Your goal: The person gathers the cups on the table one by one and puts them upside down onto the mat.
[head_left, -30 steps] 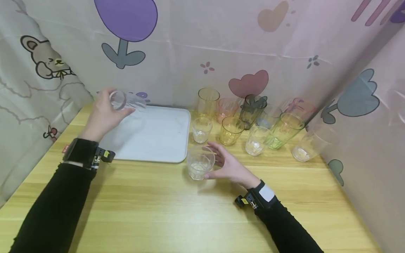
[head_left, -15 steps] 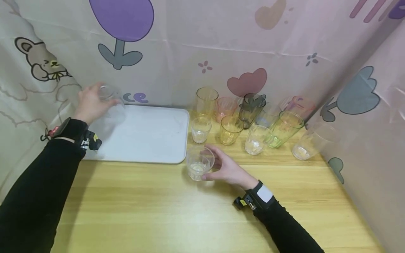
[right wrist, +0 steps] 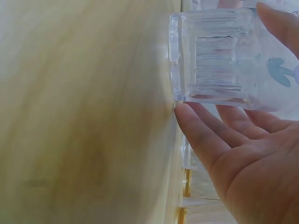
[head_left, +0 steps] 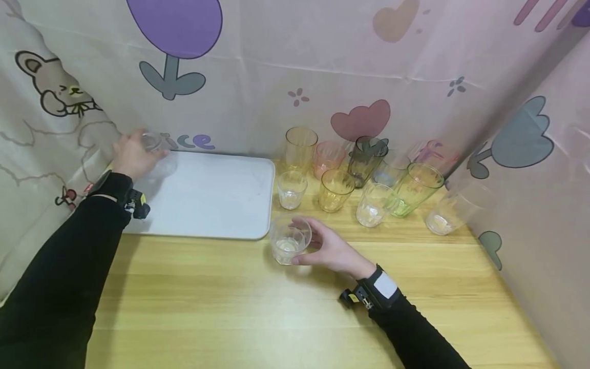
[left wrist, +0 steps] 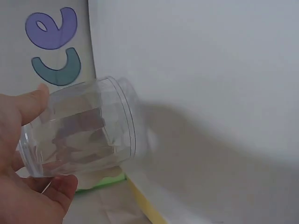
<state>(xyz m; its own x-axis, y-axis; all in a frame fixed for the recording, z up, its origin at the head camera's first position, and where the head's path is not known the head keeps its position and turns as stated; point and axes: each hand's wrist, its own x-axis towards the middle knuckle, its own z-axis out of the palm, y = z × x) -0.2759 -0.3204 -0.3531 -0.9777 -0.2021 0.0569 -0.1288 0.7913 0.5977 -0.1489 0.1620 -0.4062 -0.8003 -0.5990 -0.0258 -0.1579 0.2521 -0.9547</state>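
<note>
At the back left corner of the white tray (head_left: 221, 197), my left hand (head_left: 133, 156) grips a clear cup (head_left: 163, 166). In the left wrist view, thumb and fingers lie on either side of this cup (left wrist: 79, 130), and its wider end faces the white tray surface (left wrist: 224, 93). Whether it touches the tray I cannot tell. My right hand (head_left: 329, 246) holds a clear glass (head_left: 288, 243) standing upright on the table beside the tray's front right corner. The right wrist view has the thumb on one side of the faceted glass (right wrist: 217, 60) and fingers along the other.
Right of the tray stand several glasses: a small clear one (head_left: 292, 192), a yellow one (head_left: 336, 189), a tall amber one (head_left: 300, 148), a dark one (head_left: 366, 164) and a green one (head_left: 417, 189). A patterned curtain (head_left: 267, 66) hangs behind the wooden table (head_left: 239, 302).
My left hand has carried its clear cup leftward over the tray, then slightly lower, turning the cup's wider end downward. My right hand stays on its glass, almost unmoved.
</note>
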